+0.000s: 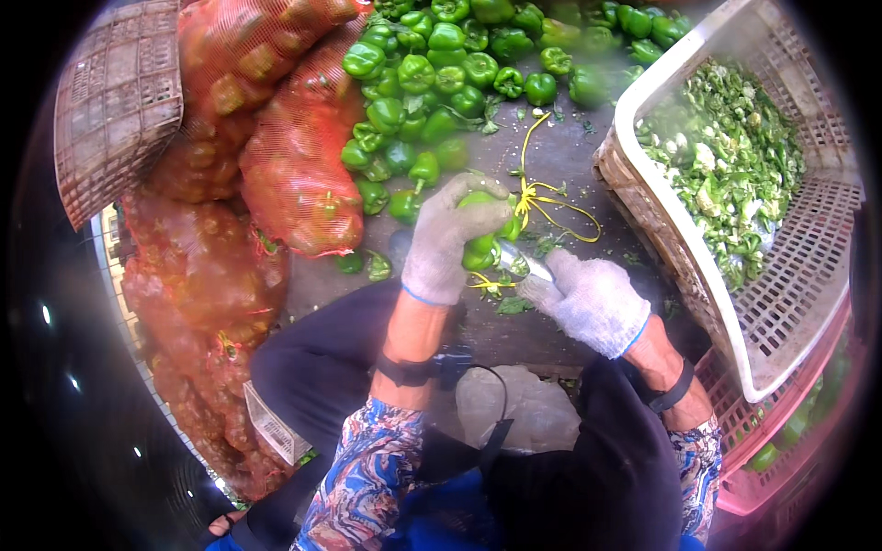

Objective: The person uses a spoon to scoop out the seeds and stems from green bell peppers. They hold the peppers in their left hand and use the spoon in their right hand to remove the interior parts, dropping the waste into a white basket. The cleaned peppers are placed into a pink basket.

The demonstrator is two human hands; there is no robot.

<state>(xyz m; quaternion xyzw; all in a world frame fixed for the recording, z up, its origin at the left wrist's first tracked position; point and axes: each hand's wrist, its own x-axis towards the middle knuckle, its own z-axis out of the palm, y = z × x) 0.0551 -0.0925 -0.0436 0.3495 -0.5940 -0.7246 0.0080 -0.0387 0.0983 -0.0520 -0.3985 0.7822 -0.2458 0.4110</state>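
My left hand, in a pale work glove, is closed round a green bell pepper above the dark work surface. My right hand, gloved too, grips a knife. Its short shiny blade points left and meets the pepper's lower right side; the handle is hidden in my fist. Whether the blade has gone into the flesh cannot be made out. Just beyond my hands lies a tangle of yellow string. Leaf scraps are scattered under them.
A heap of green bell peppers covers the far side. At left stand red mesh sacks and an upturned crate. On the right, a white crate holds pepper trimmings, with a pink crate below it.
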